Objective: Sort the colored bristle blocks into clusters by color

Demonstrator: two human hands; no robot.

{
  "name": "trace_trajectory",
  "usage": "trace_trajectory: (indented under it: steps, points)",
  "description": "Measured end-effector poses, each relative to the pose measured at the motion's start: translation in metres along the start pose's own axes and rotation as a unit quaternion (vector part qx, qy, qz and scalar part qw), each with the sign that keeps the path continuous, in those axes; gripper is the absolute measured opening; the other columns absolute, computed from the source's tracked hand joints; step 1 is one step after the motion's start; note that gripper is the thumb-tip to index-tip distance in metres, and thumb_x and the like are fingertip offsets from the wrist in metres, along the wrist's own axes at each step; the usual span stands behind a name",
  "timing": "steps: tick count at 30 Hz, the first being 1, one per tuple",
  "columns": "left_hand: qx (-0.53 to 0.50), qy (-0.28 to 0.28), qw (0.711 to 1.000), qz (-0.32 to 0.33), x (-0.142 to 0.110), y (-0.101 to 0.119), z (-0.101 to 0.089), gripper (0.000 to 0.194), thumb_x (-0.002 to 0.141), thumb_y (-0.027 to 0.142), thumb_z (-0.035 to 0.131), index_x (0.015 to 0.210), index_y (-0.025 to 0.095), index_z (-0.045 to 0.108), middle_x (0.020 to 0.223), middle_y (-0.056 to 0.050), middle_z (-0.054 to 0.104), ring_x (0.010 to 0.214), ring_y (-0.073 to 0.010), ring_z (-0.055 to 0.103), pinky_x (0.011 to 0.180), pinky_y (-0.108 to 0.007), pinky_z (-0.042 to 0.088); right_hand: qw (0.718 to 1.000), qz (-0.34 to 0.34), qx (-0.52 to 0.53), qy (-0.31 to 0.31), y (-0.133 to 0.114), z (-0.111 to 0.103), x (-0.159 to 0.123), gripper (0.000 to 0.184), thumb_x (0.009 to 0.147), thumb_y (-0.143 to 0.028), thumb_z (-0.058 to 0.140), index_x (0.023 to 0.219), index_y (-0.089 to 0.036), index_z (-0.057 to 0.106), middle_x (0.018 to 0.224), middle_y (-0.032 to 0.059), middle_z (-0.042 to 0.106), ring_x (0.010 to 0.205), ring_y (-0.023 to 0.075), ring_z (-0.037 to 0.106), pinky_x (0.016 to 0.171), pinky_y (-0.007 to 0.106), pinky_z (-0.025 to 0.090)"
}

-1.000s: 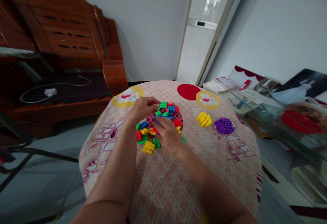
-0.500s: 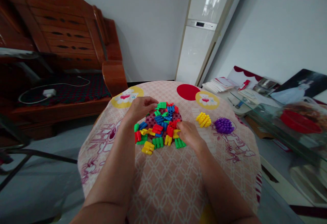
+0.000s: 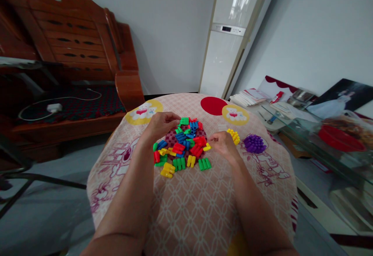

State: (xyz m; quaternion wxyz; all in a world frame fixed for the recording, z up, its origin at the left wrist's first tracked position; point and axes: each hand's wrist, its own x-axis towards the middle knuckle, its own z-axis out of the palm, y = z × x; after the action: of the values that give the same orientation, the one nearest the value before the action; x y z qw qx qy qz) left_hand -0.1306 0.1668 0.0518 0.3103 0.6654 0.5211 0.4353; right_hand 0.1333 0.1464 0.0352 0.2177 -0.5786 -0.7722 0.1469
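A heap of small plastic blocks (image 3: 183,145) in red, blue, green and yellow lies on a round table under a pink patterned cloth (image 3: 192,205). My left hand (image 3: 161,123) rests at the heap's far left edge, fingers curled on the blocks there. My right hand (image 3: 223,144) is off the heap's right side, fingers pinched, with a yellow block (image 3: 207,147) at its fingertips. Just beyond that hand sits a cluster of yellow blocks (image 3: 234,135). Further right is a cluster of purple blocks (image 3: 254,143).
A dark wooden bench (image 3: 67,73) with a white charger and cable (image 3: 54,107) stands to the left. A tall white standing unit (image 3: 230,38) is behind the table. Papers, a framed picture and a glass surface with a red bowl (image 3: 340,139) crowd the right.
My right hand has left the middle of the heap and moved right and away, toward the yellow cluster, uncovering the blocks beneath. My left hand has stayed in place.
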Motion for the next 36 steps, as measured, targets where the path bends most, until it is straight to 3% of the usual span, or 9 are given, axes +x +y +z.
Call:
trace_trajectory:
  steps: [5,9,14,18,21,25,29,33,36]
  points:
    - [0.008,-0.01,1.0,0.002,0.0,0.001,0.0,0.032,0.074,0.039,0.065,0.092,0.014,0.073,0.069,-0.004,0.072,0.063,-0.017,0.067,0.059,-0.025,0.052,0.997,0.054,0.046,-0.012,0.014,0.007,0.002,0.02,0.076,-0.019,0.059,0.067,-0.014,0.075,0.049,0.0021,0.063,0.052,0.0129,0.057,0.053,0.022,0.036]
    - [0.016,-0.014,1.0,0.016,0.002,0.004,0.013,0.028,0.076,0.036,0.063,0.09,0.014,0.073,0.068,-0.004,0.071,0.062,-0.016,0.065,0.058,-0.024,0.05,0.989,0.111,0.079,0.049,0.021,0.015,0.006,0.02,0.076,-0.022,0.058,0.071,-0.014,0.075,0.051,0.0018,0.064,0.052,0.0139,0.059,0.052,0.022,0.038]
    - [0.063,-0.11,0.988,0.083,0.0,0.021,0.06,0.022,0.078,0.026,0.059,0.09,0.015,0.075,0.078,-0.004,0.074,0.072,-0.0161,0.068,0.064,-0.023,0.049,0.979,0.144,-0.025,0.143,0.026,0.015,0.012,0.019,0.076,-0.022,0.06,0.076,-0.015,0.077,0.074,0.0088,0.075,0.07,0.0174,0.066,0.062,0.023,0.043]
    - [0.103,-0.207,0.965,0.126,-0.006,0.026,0.099,0.023,0.079,0.02,0.058,0.094,0.016,0.076,0.088,-0.004,0.076,0.079,-0.0164,0.069,0.071,-0.023,0.049,0.984,0.13,-0.039,0.113,0.034,0.021,0.013,0.022,0.081,-0.022,0.058,0.077,-0.014,0.077,0.08,0.0116,0.076,0.074,0.0181,0.068,0.069,0.024,0.045]
    - [0.137,-0.223,0.958,0.116,-0.007,0.021,0.115,0.027,0.08,0.018,0.058,0.101,0.014,0.075,0.095,-0.007,0.077,0.085,-0.0173,0.07,0.077,-0.024,0.05,0.993,0.104,0.004,0.064,0.043,0.023,0.014,0.025,0.085,-0.021,0.054,0.078,-0.014,0.077,0.076,0.0099,0.075,0.074,0.0169,0.069,0.07,0.023,0.047]
    - [0.153,-0.216,0.957,0.117,-0.005,0.012,0.12,0.029,0.082,0.017,0.056,0.106,0.015,0.073,0.101,-0.007,0.076,0.091,-0.0176,0.07,0.082,-0.024,0.051,0.995,0.087,0.041,0.013,0.049,0.016,0.012,0.024,0.081,-0.013,0.055,0.09,-0.014,0.077,0.075,0.0064,0.075,0.072,0.0156,0.069,0.071,0.023,0.048]
    - [0.163,-0.218,0.954,0.123,-0.004,0.011,0.119,0.029,0.083,0.017,0.056,0.106,0.014,0.073,0.102,-0.008,0.076,0.092,-0.0189,0.07,0.082,-0.026,0.051,0.998,0.07,0.006,-0.01,0.044,0.006,0.009,0.021,0.08,-0.012,0.059,0.09,-0.013,0.077,0.08,0.0079,0.076,0.075,0.0157,0.069,0.071,0.022,0.047]
    - [0.163,-0.213,0.956,0.121,-0.005,0.013,0.117,0.028,0.083,0.018,0.057,0.106,0.015,0.073,0.105,-0.008,0.075,0.094,-0.0201,0.069,0.085,-0.028,0.05,0.995,0.047,-0.086,-0.011,0.04,-0.001,0.008,0.016,0.084,-0.017,0.062,0.089,-0.013,0.077,0.091,0.0112,0.076,0.087,0.0178,0.069,0.075,0.024,0.044]
    - [0.159,-0.205,0.958,0.125,-0.004,0.014,0.113,0.025,0.084,0.019,0.058,0.102,0.016,0.074,0.103,-0.008,0.076,0.092,-0.0197,0.07,0.083,-0.027,0.05,0.991,0.057,-0.12,0.029,0.045,-0.008,0.009,0.019,0.087,-0.023,0.06,0.093,-0.016,0.077,0.093,0.0106,0.076,0.088,0.0183,0.068,0.075,0.024,0.043]
